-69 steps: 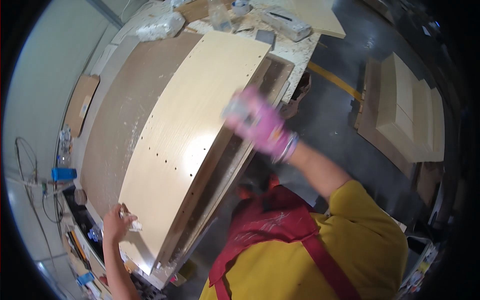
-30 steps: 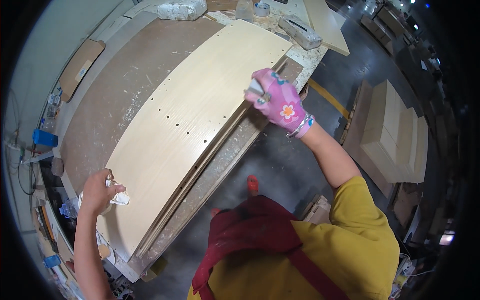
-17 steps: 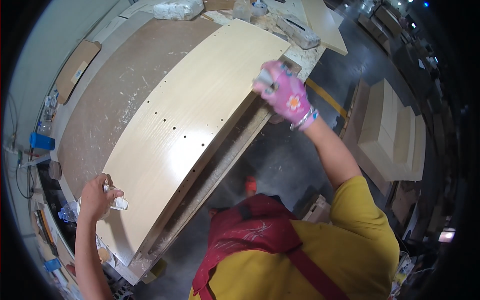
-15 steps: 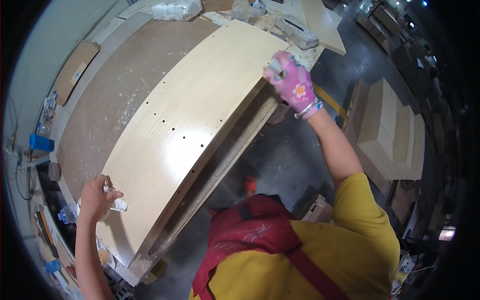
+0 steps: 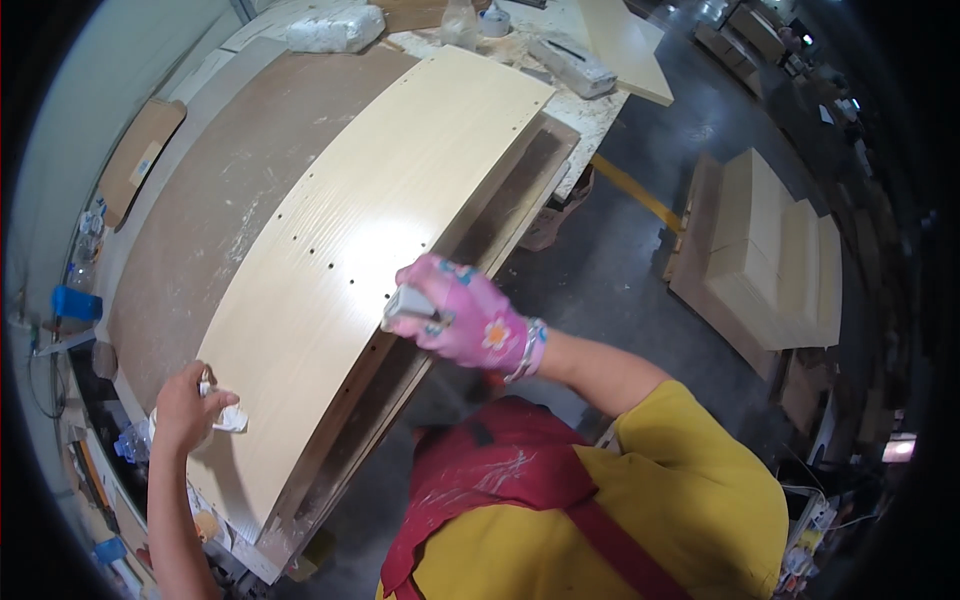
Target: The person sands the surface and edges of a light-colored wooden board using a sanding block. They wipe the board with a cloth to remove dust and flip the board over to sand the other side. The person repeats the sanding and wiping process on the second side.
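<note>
A pale, wood-grained panel (image 5: pixel 330 310) with small drilled holes and a curved far edge lies slantwise on the worktable. My right hand (image 5: pixel 465 315), in a pink flowered glove, is closed around a small grey block (image 5: pixel 408 303) that looks like a sanding block. It is at the panel's near long edge, about halfway along. Bare and at the panel's left end, my left hand (image 5: pixel 187 408) has its fingers curled round a crumpled white cloth (image 5: pixel 232 418). The cloth is on or just over the panel's surface; exact contact is hard to see.
Under the panel is a brown, dusty board (image 5: pixel 230 180). A wrapped white block (image 5: pixel 335 30), a tape roll (image 5: pixel 493 22) and a grey-white bar (image 5: pixel 572 68) lie at the back. Stacked pale panels (image 5: pixel 770 250) stand on the floor at right. A blue container (image 5: pixel 77 303) is at left.
My right hand has come from the panel's far right corner down along its near edge to the middle, still holding the grey block. My left hand has barely moved.
</note>
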A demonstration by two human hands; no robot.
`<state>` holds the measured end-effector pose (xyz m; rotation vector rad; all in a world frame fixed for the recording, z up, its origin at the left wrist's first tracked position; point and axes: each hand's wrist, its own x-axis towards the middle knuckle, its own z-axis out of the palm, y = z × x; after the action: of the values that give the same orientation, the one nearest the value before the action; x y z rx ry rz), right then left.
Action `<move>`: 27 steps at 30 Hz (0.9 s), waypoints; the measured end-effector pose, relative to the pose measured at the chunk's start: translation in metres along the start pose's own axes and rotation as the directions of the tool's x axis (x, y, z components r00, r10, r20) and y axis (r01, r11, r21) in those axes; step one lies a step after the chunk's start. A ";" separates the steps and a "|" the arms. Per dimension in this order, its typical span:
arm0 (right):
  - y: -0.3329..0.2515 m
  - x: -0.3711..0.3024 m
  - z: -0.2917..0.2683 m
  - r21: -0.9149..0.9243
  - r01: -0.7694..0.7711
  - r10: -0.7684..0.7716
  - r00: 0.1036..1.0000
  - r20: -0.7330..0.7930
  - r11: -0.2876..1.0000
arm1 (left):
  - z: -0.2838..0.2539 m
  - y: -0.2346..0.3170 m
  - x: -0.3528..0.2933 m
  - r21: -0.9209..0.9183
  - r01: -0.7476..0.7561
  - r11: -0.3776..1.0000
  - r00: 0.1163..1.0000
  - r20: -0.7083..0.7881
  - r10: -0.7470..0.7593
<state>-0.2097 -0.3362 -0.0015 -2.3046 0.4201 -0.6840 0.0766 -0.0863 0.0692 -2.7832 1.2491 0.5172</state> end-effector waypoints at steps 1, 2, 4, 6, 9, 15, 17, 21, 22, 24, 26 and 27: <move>0.007 0.003 -0.010 -0.122 0.117 -0.128 0.988 -0.091 0.986 | 0.002 -0.002 -0.001 0.001 0.016 1.000 1.000 0.004 -0.016; 0.014 0.011 -0.023 -0.046 0.010 -0.018 0.984 -0.178 0.999 | 0.002 -0.001 0.000 0.000 0.037 0.999 0.999 0.012 -0.037; 0.028 0.023 -0.052 0.155 -0.169 0.215 0.909 -0.358 0.973 | 0.000 0.003 0.002 -0.019 0.042 0.999 0.999 0.029 -0.042; 0.057 0.029 -0.055 0.008 -0.211 0.192 0.870 -0.455 0.977 | -0.005 0.008 0.002 -0.054 0.025 0.998 0.999 0.036 -0.023; 0.038 0.017 -0.024 -0.092 -0.101 0.053 0.902 -0.428 0.991 | -0.004 0.006 0.001 -0.072 0.042 0.997 0.998 0.052 -0.038; -0.072 -0.028 0.071 0.016 0.013 -0.013 0.999 0.038 1.000 | 0.000 0.001 -0.002 -0.060 -0.021 0.998 1.000 -0.005 0.020; -0.089 -0.033 0.091 0.208 0.091 -0.079 0.995 -0.062 0.974 | 0.005 -0.008 -0.006 -0.076 -0.068 0.995 0.997 -0.050 0.064; -0.060 -0.017 0.045 0.055 -0.104 0.115 0.956 -0.271 0.993 | -0.004 -0.020 -0.025 0.001 -0.082 0.997 0.996 -0.046 0.082; -0.047 -0.011 0.033 0.163 -0.143 0.194 0.911 -0.364 0.976 | -0.007 -0.026 -0.032 0.074 -0.087 0.993 0.995 -0.042 0.090; -0.007 -0.003 0.024 0.047 -0.166 0.166 0.831 -0.531 0.985 | -0.012 -0.042 -0.044 0.203 -0.116 0.972 0.993 0.010 0.117; -0.010 0.000 0.043 0.020 -0.149 0.136 0.833 -0.536 0.989 | 0.001 -0.070 -0.053 0.108 -0.141 0.984 0.990 0.013 0.140; -0.027 -0.003 0.053 -0.007 -0.137 0.114 0.856 -0.504 0.991 | 0.009 -0.085 -0.056 0.058 -0.144 0.988 0.990 0.013 0.144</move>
<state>-0.1781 -0.2876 -0.0170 -2.0911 0.8240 -1.2245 0.1018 0.0126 0.0709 -2.6536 1.4465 0.4915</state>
